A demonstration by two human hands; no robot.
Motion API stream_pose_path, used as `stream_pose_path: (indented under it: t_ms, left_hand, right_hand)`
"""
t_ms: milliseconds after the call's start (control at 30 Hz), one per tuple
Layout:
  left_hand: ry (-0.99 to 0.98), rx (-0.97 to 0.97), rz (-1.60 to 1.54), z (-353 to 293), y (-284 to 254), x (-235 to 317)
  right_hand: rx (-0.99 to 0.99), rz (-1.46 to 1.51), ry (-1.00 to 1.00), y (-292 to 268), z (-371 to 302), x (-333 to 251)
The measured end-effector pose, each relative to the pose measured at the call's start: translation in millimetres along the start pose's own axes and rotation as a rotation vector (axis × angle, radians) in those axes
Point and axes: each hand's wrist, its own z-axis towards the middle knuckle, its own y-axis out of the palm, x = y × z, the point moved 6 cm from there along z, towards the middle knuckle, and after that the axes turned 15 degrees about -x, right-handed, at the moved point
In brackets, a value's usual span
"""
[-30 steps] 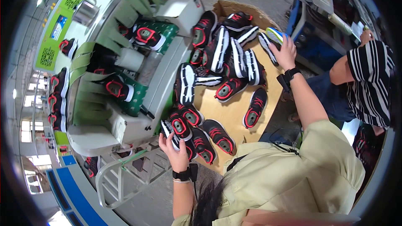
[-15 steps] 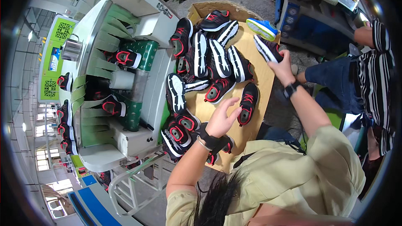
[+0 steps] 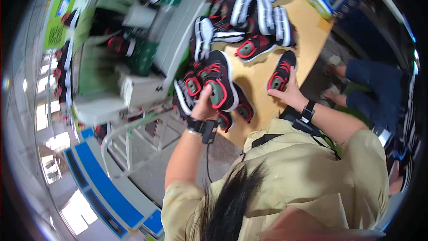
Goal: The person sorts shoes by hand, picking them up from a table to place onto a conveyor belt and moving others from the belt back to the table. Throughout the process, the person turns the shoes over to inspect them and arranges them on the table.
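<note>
Hands [image 3: 293, 94] on two shoes [image 3: 281, 74], heel-side

matt, fabric-looking shoes [image 3: 217, 70], smooth wooden tabletop [image 3: 307, 35], matt cloth shirt [image 3: 321, 169]

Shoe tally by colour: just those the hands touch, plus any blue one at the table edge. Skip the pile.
Black-and-red shoes: 2 (one at the left hand, one at the right hand)
Blue-and-yellow shoe at the table edge: 1
Total: 3
</note>
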Motion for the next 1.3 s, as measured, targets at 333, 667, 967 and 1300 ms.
stream_pose_path:
  t_ms: [333,667,967,1300]
  left_hand:
    - [0.311,0.061,0.139,-32.0,27.0,63.5]
    - [0.645,0.655,0.481,-40.7,-10.5,247.7]
    - [0.695,0.894,1.175,-3.8,-52.9,305.1]
    - [0.49,0.534,1.233,-72.1,-8.5,135.7]
  right_hand:
    - [-0.332,0.165,-0.08,-32.5,-18.7,-17.2]
    - [-0.308,0.028,-0.794,-11.0,108.9,-335.1]
    - [0.106,-0.32,-0.95,28.8,304.2,-400.5]
    - [0.168,-0.335,-0.533,-139.5,169.5,-194.1]
